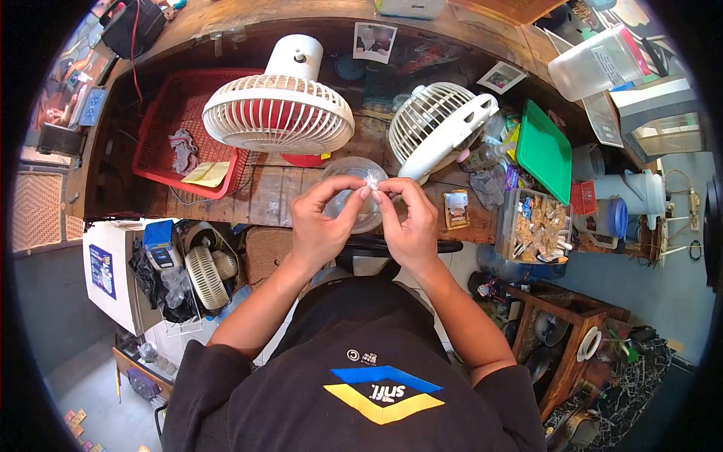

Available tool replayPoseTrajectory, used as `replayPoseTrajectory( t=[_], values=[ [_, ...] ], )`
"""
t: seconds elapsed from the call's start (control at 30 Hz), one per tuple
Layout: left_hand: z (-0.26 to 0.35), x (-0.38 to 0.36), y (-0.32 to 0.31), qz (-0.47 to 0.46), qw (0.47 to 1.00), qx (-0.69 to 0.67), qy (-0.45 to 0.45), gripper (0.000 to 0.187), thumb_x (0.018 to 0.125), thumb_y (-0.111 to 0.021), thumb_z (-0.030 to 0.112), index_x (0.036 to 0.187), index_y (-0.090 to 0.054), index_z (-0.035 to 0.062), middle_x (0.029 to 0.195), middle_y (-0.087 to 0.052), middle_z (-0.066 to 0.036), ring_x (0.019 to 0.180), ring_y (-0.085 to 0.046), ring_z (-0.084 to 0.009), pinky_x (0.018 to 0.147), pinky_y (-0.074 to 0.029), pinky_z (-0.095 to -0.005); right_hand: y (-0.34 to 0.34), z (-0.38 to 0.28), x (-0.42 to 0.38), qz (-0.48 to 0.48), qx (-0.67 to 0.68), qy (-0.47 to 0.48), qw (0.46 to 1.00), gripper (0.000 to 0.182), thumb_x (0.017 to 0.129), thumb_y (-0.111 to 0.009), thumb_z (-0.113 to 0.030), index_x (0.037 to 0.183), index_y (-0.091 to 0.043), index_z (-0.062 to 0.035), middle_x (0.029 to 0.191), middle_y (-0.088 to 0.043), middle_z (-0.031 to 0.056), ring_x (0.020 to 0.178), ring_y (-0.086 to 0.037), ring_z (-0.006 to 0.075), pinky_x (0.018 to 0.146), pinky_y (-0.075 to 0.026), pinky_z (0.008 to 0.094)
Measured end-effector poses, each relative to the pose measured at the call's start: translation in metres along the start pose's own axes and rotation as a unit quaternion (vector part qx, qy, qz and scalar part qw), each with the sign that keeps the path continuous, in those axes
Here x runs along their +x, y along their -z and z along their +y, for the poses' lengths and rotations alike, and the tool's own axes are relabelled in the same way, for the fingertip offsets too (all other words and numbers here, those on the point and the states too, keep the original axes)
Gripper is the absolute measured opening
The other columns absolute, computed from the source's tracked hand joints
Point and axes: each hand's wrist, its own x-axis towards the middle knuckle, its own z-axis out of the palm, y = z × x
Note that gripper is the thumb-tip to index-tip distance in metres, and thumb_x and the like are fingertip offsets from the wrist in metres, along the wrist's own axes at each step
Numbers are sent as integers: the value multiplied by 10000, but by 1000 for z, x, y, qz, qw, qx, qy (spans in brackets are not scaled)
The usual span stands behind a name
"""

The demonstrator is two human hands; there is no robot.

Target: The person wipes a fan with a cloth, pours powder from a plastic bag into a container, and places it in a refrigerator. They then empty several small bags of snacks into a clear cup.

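My left hand (325, 218) and my right hand (410, 222) meet above the bench edge, thumb and forefinger of each pinched on a small piece of clear plastic (372, 178). It looks like the gathered top of a little bag, but its lower part is hard to make out. Right below and behind my fingers is a round, see-through plastic container (358, 166), partly covered by my left hand. A small brown and yellow sachet (456, 209) lies on the wood to the right of my right hand.
Two white fans, one larger (279, 113) and one tilted (440, 128), stand behind my hands. On the left is a red basket (151, 132) with cloth and yellow paper. To the right are a green lid (544, 151) and a box of brown packets (536, 226).
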Motion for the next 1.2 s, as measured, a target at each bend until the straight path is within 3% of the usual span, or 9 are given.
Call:
replayPoseTrajectory(
  t=[0.33,0.43,0.5,0.57,0.6,0.67,0.73,0.93,1.2],
  values=[
    [19,15,13,-95,987,123,-45,143,861,-735,74,923,-650,-23,845,-701,-119,734,-686,-225,693,-537,-353,8,1,2,-59,-121,119,984,153,872,-712,-13,994,-620,-16,939,-669,119,870,-649,305,806,-477,407],
    [11,18,19,-156,979,124,-38,150,886,-712,104,920,-623,-12,801,-664,-65,691,-628,-152,624,-497,-329,11,1,3,-86,-86,103,987,149,871,-709,-9,999,-634,-18,930,-669,104,848,-656,290,763,-494,385],
    [3,19,22,-211,970,0,117,113,918,-670,110,916,-620,9,796,-633,0,732,-576,-59,617,-448,-263,13,0,3,-106,-15,23,994,156,863,-715,-9,1003,-647,-22,931,-670,98,840,-663,281,738,-504,373],
    [-6,18,20,-217,956,-100,168,96,926,-656,109,918,-623,19,809,-616,24,758,-550,-30,633,-427,-234,16,-1,4,-125,56,-60,989,164,855,-721,-9,1006,-660,-26,932,-671,93,832,-671,271,712,-514,361],
    [-6,19,20,-219,930,-199,216,83,934,-643,108,920,-627,29,822,-600,47,784,-524,-2,648,-405,-206,18,-1,6,-132,43,-46,989,173,846,-729,-13,1008,-669,-27,933,-672,91,831,-678,265,697,-524,350],
    [-3,21,20,-227,924,-205,228,75,934,-641,103,917,-627,31,831,-597,48,790,-515,-3,666,-404,-203,21,-3,10,-138,30,-32,990,183,838,-738,-17,1010,-678,-28,933,-673,90,829,-686,259,681,-533,339],
    [-2,20,20,-234,918,-212,238,67,933,-639,97,915,-627,33,841,-594,49,797,-506,-4,684,-403,-201,23,-6,14,-116,-32,78,990,187,828,-749,-35,1004,-686,-45,941,-677,89,855,-686,270,795,-556,374],
    [-4,20,23,-247,945,-92,196,63,915,-645,93,913,-622,35,819,-570,61,732,-467,2,590,-385,-196,31,-12,27,-178,-186,203,945,209,782,-762,-31,966,-664,-49,941,-679,85,900,-685,290,996,-526,476],
    [-1,22,24,-251,956,-26,148,91,886,-645,103,901,-600,25,791,-557,59,642,-412,9,513,-332,-203,24,-11,35,-242,-248,247,905,243,763,-722,-88,953,-588,-18,966,-586,113,954,-655,285,925,-559,446]
  ],
)
